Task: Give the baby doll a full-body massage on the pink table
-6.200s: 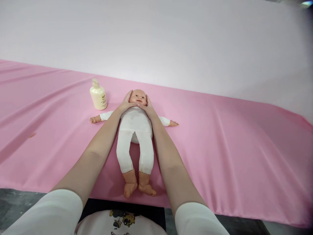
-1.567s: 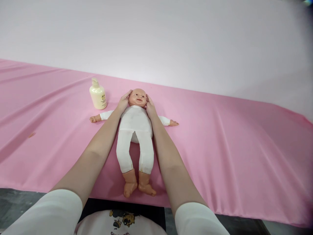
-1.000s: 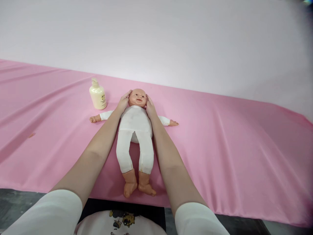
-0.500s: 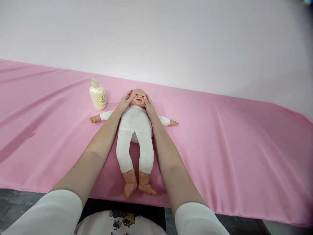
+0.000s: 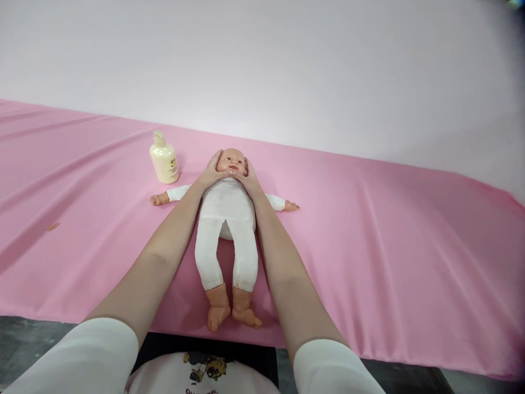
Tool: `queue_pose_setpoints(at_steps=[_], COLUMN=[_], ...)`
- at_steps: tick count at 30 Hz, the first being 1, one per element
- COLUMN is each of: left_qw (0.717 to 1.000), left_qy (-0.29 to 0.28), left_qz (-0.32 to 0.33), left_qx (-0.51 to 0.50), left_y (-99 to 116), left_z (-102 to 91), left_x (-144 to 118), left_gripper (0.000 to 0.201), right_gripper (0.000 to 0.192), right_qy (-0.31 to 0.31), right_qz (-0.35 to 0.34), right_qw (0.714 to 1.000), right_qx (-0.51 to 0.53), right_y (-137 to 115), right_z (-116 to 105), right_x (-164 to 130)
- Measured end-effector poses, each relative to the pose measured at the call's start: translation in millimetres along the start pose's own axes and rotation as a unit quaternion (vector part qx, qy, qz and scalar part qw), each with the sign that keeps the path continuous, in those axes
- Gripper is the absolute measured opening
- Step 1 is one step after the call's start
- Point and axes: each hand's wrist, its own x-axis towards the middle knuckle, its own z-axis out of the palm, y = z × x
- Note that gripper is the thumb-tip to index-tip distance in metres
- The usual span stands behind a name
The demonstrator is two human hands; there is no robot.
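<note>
A baby doll (image 5: 227,205) in a white cloth body lies on its back, its head away from me and its bare feet near the table's front edge. Cupped round the left side of its head is my left hand (image 5: 211,171), the thumb resting on the chin. My right hand (image 5: 248,176) holds the other side in the same way, with its thumb on the chin close to the left thumb. Some of my fingers are hidden beside the head. Both of the doll's arms stretch out sideways, passing under my forearms.
A pale yellow pump bottle (image 5: 164,160) stands upright left of the doll's head, beyond its arm. Pink cloth (image 5: 348,246) with folds covers the table. Behind it rises a plain white wall (image 5: 262,71). A small brownish mark (image 5: 53,226) shows on the cloth at left.
Both thumbs have moved down and inward from the doll's cheeks to its chin, where they almost meet. The doll and the bottle have stayed in place.
</note>
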Motion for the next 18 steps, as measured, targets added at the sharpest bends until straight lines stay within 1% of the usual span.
queue_pose_setpoints(at_steps=[5,9,12,14,18], left_qw=[1.000,0.997,0.996,0.996,0.993], left_qy=[-0.010,-0.012,-0.015,-0.018,-0.025], left_qz=[-0.002,0.030,0.036,0.035,0.045], left_qx=[0.022,0.064,0.079,0.086,0.110], left_y=[2.5,6.9,6.6,4.2,-2.3], left_z=[-1.4,-2.5,-3.7,-4.5,-5.4], left_x=[0.5,-1.2,-2.1,-1.5,1.8], left_gripper=[0.119,0.108,0.100,0.098,0.093], right_gripper=[0.125,0.126,0.126,0.128,0.137], right_qy=[0.003,-0.005,-0.017,-0.035,-0.096], right_qz=[0.015,0.025,0.027,0.025,0.004], right_qw=[1.000,1.000,0.999,0.999,0.995], right_qx=[0.000,0.005,0.009,0.010,0.019], right_y=[1.4,0.9,-0.2,-0.7,-0.5], right_z=[-0.2,-0.5,-1.9,-3.5,-6.3], right_x=[2.3,2.9,2.0,1.6,1.7])
